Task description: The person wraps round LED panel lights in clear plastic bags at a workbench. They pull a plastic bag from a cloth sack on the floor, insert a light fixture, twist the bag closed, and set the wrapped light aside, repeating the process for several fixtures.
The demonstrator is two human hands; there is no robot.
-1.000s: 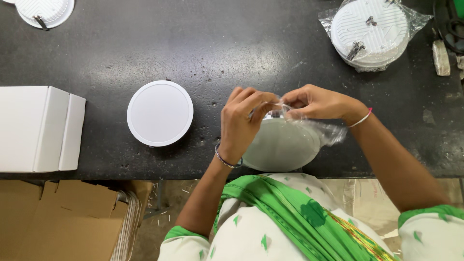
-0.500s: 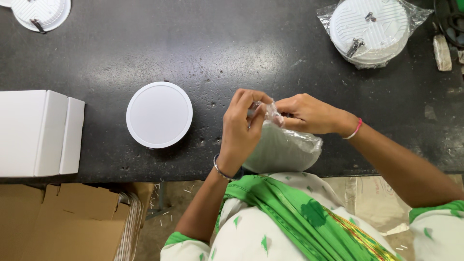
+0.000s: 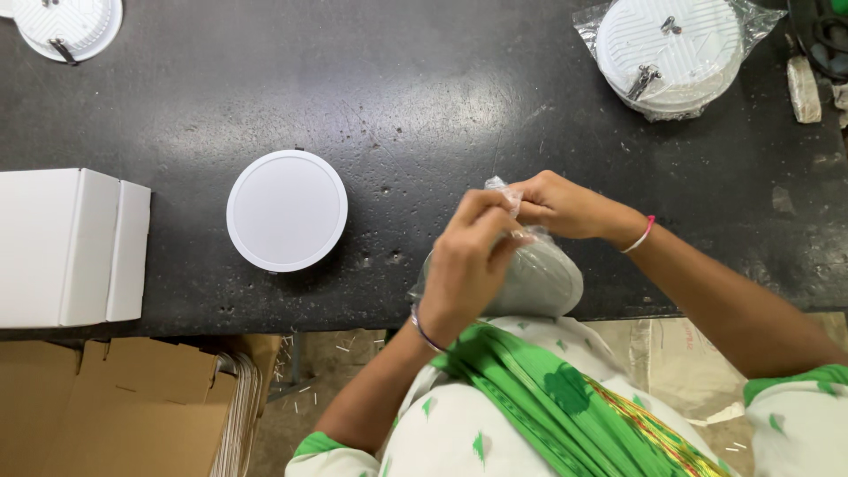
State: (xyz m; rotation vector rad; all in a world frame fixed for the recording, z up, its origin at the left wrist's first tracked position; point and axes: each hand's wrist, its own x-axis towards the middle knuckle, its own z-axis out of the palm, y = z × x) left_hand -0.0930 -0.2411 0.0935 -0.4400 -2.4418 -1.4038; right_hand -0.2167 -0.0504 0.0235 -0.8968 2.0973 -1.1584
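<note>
At the near edge of the black worktop (image 3: 424, 97): round white light panel (image 3: 539, 278) in a crinkled clear plastic bag (image 3: 502, 190), its gathered mouth pinched shut by left hand (image 3: 468, 265) and right hand (image 3: 556, 203), fingers closed. To the left, bare round panel (image 3: 287, 210), smooth; white box (image 3: 66, 247). Far right corner, bagged ribbed panel (image 3: 671, 53). Below the edge, brown cartons (image 3: 115, 415).
</note>
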